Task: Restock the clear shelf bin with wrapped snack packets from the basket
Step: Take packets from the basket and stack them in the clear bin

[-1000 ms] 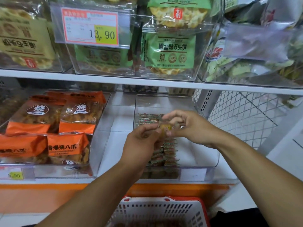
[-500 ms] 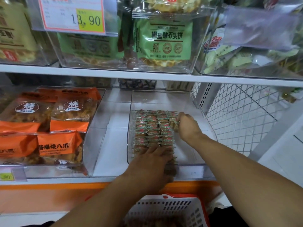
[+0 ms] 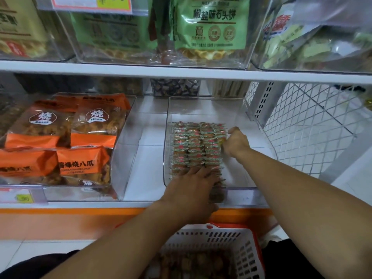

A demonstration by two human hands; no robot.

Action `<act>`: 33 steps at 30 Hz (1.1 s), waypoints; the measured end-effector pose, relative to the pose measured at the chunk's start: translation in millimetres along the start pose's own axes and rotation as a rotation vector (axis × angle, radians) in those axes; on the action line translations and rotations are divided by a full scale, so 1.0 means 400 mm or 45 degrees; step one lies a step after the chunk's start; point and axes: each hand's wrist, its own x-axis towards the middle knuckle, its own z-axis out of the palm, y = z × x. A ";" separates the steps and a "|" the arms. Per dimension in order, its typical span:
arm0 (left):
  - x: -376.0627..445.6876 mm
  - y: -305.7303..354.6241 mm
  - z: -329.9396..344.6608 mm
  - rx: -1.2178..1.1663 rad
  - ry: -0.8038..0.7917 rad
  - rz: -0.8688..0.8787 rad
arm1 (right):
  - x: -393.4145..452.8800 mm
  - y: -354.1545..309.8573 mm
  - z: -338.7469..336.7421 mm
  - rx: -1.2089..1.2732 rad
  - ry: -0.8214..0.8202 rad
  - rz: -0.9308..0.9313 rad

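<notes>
A clear shelf bin point(image 3: 207, 106) sits on the lower shelf, right of centre. Several rows of small wrapped snack packets point(image 3: 196, 146) fill its left part; its right part is bare. My left hand point(image 3: 191, 186) lies flat on the near rows with its fingers spread. My right hand point(image 3: 236, 142) is at the right edge of the rows, its fingers curled on a packet in the outer column. A white basket with a red rim point(image 3: 248, 256) stands below the shelf, with more packets point(image 3: 193, 262) inside it.
Orange snack bags point(image 3: 80, 137) fill a clear bin to the left. Bins with green bags point(image 3: 211, 27) stand on the upper shelf point(image 3: 181, 72) overhead. A white wire mesh panel point(image 3: 312, 127) closes the right side. Small tubs stand behind the bin.
Both hands held one packet above the bin a second ago. They have since parted: the left dropped flat onto the near rows, the right moved to the rows' right edge. The camera tilted down.
</notes>
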 end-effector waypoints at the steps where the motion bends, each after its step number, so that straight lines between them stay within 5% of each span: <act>1: 0.000 0.000 -0.001 -0.012 -0.004 -0.006 | 0.000 0.002 0.000 -0.014 -0.002 0.001; 7: -0.038 0.023 -0.035 0.069 0.079 -0.027 | -0.058 -0.030 -0.050 -0.279 -0.030 -0.169; 10: -0.076 0.044 -0.076 0.075 0.279 -0.029 | -0.129 -0.083 -0.097 -0.220 0.186 -0.555; 13: -0.128 0.058 -0.089 -0.064 0.426 -0.078 | -0.252 -0.117 -0.115 0.211 0.484 -1.115; 16: -0.201 0.039 -0.031 -0.089 -0.176 -0.290 | -0.414 -0.061 -0.062 0.476 0.390 -1.567; 19: -0.270 -0.014 0.107 0.078 -0.845 -0.277 | -0.523 0.090 0.062 0.250 -0.015 -1.752; 22: -0.315 -0.075 0.264 -0.206 -1.168 -0.374 | -0.564 0.271 0.208 -0.389 -0.526 -1.489; 24: -0.343 -0.111 0.358 -0.465 -1.031 -0.461 | -0.567 0.365 0.296 -0.597 -0.761 -1.178; 29: -0.393 -0.167 0.559 -0.684 -0.625 -0.618 | -0.554 0.455 0.471 -0.377 -1.076 -0.579; 33: -0.396 -0.170 0.649 -0.466 -0.848 -0.590 | -0.592 0.510 0.593 -0.351 -1.207 -0.555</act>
